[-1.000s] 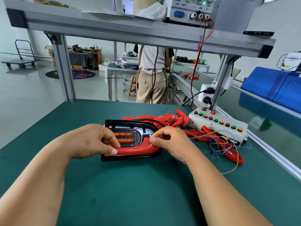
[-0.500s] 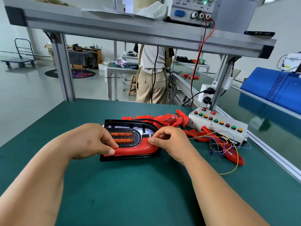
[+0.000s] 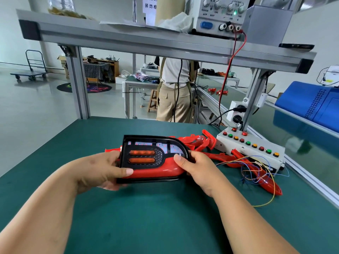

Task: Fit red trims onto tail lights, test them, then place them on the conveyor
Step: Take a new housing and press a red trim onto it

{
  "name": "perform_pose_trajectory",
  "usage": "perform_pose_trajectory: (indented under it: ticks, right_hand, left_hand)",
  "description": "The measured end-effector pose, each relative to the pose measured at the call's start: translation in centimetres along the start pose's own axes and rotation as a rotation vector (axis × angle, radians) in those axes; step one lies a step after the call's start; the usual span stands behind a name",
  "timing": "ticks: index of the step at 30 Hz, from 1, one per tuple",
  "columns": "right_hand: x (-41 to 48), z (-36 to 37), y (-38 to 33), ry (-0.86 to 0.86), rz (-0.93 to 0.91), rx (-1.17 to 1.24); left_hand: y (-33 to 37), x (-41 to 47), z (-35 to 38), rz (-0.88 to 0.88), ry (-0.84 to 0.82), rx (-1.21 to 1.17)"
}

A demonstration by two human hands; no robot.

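A black-framed tail light (image 3: 145,156) with two orange bars is tilted up above the green table (image 3: 156,217). A red trim (image 3: 156,172) runs along its lower edge. My left hand (image 3: 102,171) grips the light's left end, thumb on the trim. My right hand (image 3: 198,169) holds its right end, thumb pressed on the trim's curve. Behind the light lies a pile of loose red trims (image 3: 198,142).
A white test box (image 3: 251,147) with coloured buttons and loose coloured wires (image 3: 256,171) sits at the right. A conveyor (image 3: 302,143) runs along the right side. A power supply (image 3: 220,15) stands on the overhead shelf. A person (image 3: 174,88) stands beyond the table.
Both hands have lifted the tail light off the table and tilted its face toward me; earlier it lay flat while the thumbs pressed the trim.
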State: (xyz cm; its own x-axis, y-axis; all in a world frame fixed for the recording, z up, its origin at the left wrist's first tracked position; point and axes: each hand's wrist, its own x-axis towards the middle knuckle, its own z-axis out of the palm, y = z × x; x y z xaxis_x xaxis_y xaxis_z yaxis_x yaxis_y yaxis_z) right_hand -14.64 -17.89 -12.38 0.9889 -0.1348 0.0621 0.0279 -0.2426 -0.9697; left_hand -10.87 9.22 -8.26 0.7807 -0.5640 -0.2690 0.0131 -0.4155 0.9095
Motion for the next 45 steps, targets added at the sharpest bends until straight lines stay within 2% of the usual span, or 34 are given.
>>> perform_pose_trajectory:
  ticks: [2,6,13,22,31,33,37,45]
  right_hand:
    - [0.1,0.1,-0.2,0.008,-0.006,0.186]
    - [0.0,0.6,-0.4,-0.035,0.064,0.287]
    - [-0.3,-0.5,-0.4,-0.199,0.016,0.380]
    - [0.1,-0.9,0.4,-0.185,0.060,0.393]
    - [0.5,-0.7,0.7,-0.134,0.120,0.505]
    - [0.5,-0.8,0.7,-0.116,0.117,0.509]
    - [0.5,-0.9,0.6,-0.095,0.094,0.503]
    - [0.6,-1.0,-0.1,-0.044,0.013,0.465]
  left_hand:
    - [0.0,0.3,-0.3,0.063,0.042,-0.160]
    - [0.0,1.1,0.0,0.113,0.151,-0.371]
    - [-0.7,2.1,0.2,0.141,0.184,-0.350]
    - [-0.7,2.7,0.8,0.249,0.189,-0.307]
    - [-1.1,3.7,1.7,0.326,0.149,-0.296]
    - [-1.2,3.9,2.0,0.337,0.145,-0.301]
    - [-1.1,4.4,2.7,0.388,0.241,-0.261]
    - [-0.9,5.3,2.3,0.440,0.218,-0.402]
